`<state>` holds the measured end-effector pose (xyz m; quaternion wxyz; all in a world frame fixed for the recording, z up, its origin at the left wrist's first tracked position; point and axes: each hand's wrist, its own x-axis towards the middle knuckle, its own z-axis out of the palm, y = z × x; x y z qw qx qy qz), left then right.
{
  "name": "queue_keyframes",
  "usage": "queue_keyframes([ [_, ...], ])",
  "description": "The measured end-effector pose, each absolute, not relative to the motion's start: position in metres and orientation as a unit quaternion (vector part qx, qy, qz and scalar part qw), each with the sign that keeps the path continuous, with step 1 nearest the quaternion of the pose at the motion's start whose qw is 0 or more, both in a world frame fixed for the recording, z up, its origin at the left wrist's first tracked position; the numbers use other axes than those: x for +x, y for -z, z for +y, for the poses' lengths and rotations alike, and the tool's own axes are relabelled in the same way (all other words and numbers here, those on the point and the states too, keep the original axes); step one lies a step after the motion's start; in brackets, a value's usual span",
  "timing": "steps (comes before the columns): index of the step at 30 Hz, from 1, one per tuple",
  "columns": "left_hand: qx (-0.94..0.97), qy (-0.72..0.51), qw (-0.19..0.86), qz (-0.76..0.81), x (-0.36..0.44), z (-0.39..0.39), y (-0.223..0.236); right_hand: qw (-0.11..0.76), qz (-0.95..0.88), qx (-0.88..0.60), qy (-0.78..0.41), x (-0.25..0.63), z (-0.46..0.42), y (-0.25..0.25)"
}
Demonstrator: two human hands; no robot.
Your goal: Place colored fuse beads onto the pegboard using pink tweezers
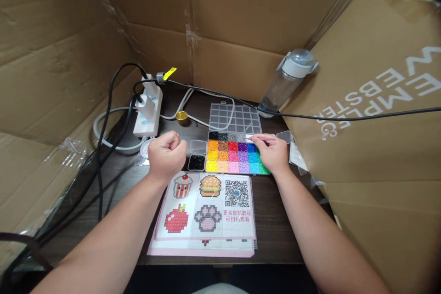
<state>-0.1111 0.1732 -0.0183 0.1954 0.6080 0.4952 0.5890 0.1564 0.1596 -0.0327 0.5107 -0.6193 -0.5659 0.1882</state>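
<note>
My left hand (167,155) is a closed fist above the table, left of a small clear box of black beads (196,162); nothing shows in it. In my right hand (274,151) is a slim pink pair of tweezers (264,138), its tip over the white beads in the top row of the bead box (237,152). Each compartment of this box has its own colour. The box's clear gridded lid (234,117) lies open behind it. Pattern sheets (210,206) under a clear pegboard lie in front, showing a cupcake, burger, apple and paw.
A water bottle (287,80) stands at the back right. At the left is a white power strip (149,112) with plugs and cables. A small gold tin (182,117) sits behind my left hand. A black cable (327,115) crosses above the lid. Cardboard walls (234,59) surround the table.
</note>
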Motion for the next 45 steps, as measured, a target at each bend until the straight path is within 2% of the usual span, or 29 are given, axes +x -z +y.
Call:
queue_keyframes([
  [11, 0.608, -0.583, 0.185, 0.506, -0.111, 0.174, 0.02, 0.561, -0.532, -0.612, -0.165, 0.159, 0.151, 0.032],
  [17, 0.599, -0.587, 0.193, 0.509, -0.111, 0.175, 0.021, 0.622, -0.507, -0.569, -0.183, 0.152, 0.128, 0.014],
  [22, 0.599, -0.589, 0.192, 0.507, -0.111, 0.174, 0.02, 0.663, -0.486, -0.549, -0.151, 0.138, 0.097, -0.003],
  [28, 0.6, -0.597, 0.202, 0.493, -0.109, 0.174, 0.022, 0.647, -0.498, -0.544, -0.193, 0.12, 0.039, 0.011],
  [33, 0.603, -0.594, 0.203, 0.492, -0.106, 0.172, 0.024, 0.596, -0.517, -0.573, -0.221, 0.113, -0.001, 0.036],
  [38, 0.602, -0.597, 0.202, 0.49, -0.106, 0.172, 0.025, 0.566, -0.525, -0.589, -0.237, 0.111, -0.015, 0.047],
  [45, 0.6, -0.601, 0.203, 0.488, -0.106, 0.174, 0.028, 0.567, -0.527, -0.584, -0.245, 0.11, -0.015, 0.048],
])
